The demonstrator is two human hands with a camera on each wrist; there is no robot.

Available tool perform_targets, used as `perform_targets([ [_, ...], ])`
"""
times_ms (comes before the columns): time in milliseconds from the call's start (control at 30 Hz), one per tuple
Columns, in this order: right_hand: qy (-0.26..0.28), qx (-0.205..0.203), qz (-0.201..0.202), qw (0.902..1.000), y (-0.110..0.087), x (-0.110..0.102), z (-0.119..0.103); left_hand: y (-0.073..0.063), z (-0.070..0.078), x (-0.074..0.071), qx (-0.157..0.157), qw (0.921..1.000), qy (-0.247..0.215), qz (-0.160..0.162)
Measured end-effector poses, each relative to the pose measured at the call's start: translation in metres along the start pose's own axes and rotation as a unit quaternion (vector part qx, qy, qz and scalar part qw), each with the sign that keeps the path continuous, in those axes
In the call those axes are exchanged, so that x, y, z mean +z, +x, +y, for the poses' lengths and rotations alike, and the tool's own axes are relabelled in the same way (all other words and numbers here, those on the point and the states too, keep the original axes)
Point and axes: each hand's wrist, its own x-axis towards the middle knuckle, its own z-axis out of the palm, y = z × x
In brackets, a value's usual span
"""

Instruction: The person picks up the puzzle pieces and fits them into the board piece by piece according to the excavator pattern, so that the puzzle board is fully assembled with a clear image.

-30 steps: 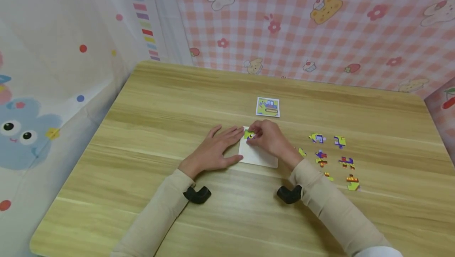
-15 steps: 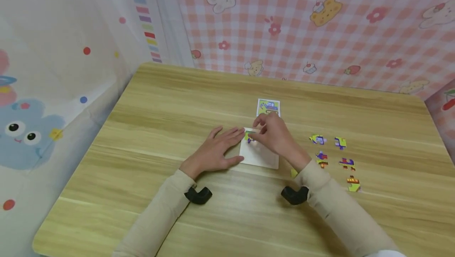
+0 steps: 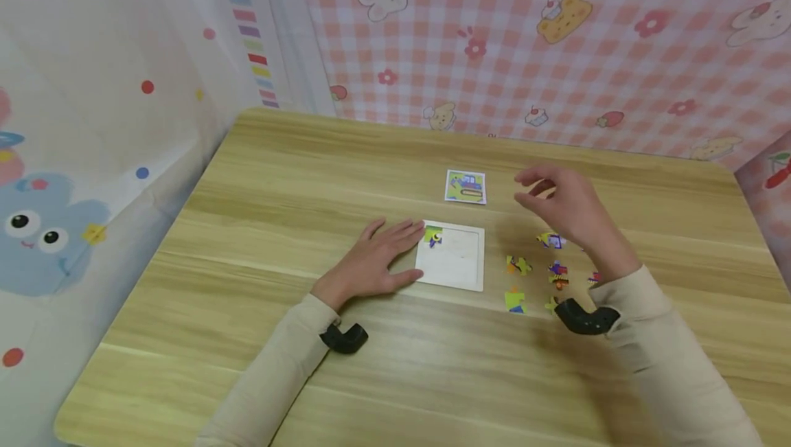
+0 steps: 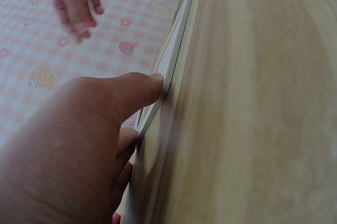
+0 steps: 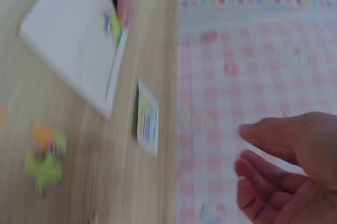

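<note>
A white puzzle tray (image 3: 449, 283) with a raised rim lies on the table, one puzzle piece (image 3: 433, 235) in its far left corner. My left hand (image 3: 375, 261) lies flat beside it, fingertips and thumb touching its left edge. Above the table, over the far side of the loose puzzle pieces, hangs my right hand (image 3: 565, 208), fingers loosely bent with nothing between them. In the right wrist view its thumb and fingers (image 5: 263, 179) stand apart. Loose pieces lie right of the tray, among them a green and orange one (image 3: 519, 265) and a yellow-green one (image 3: 515, 301); the right forearm hides others.
A small picture card (image 3: 466, 187) showing a digger lies beyond the tray. The wooden table (image 3: 296, 179) meets a pink checked cloth (image 3: 426, 42) at its back edge. Each sleeve carries a black curved fitting (image 3: 344, 338) at the wrist.
My right hand has let go of the puzzle piece in the tray's corner, then risen and moved right over the loose pieces. The left hand has stayed at the tray's edge.
</note>
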Motion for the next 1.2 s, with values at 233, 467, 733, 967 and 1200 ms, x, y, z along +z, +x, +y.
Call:
perform_targets([
  [233,-0.099,0.002,-0.113,0.9887,-0.008,-0.018,0.052,0.001,0.000,-0.003,0.002,1.0000,0.004,-0.003],
  [467,-0.107,0.044,-0.158,0.9806,-0.016,-0.012,0.077,0.002,0.000,-0.003,-0.001,1.0000,0.004,0.002],
  [733,-0.111,0.006,-0.150,0.9823,-0.016,-0.002,0.090,-0.001,0.000,-0.002,-0.001,1.0000,0.002,-0.006],
  [967,-0.116,0.009,-0.141,0.9832,-0.017,0.002,0.093,-0.001,0.001,-0.002,0.003,0.9999,0.008,-0.006],
  [1200,-0.112,0.007,-0.132,0.9848,-0.015,0.003,0.094,-0.001,0.001,-0.002,0.000,1.0000,0.004,-0.004],
])
